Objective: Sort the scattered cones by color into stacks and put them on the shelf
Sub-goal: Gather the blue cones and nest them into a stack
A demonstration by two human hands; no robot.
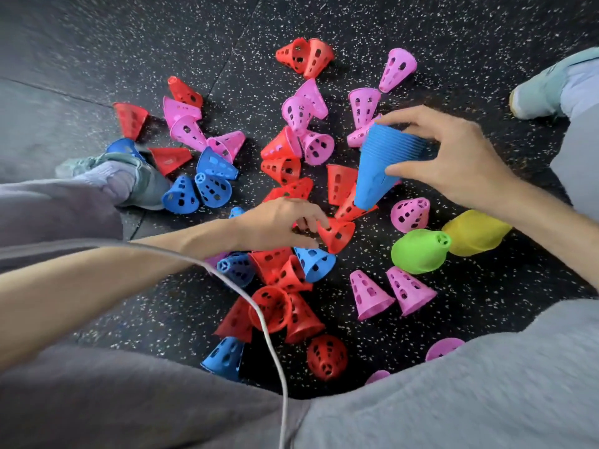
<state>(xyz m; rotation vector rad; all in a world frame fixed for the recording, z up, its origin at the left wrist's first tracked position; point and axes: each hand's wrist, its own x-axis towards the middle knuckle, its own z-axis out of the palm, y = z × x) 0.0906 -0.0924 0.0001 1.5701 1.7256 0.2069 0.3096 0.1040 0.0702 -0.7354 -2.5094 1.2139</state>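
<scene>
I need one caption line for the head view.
Right hand holds blue cone stack; left hand pinches red perforated cone.

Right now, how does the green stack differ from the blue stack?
The green stack lies on the floor, untouched; the blue stack is held in the air by the right hand. Green's narrow end points up-right; blue's points down. Both are nested cones.
</scene>
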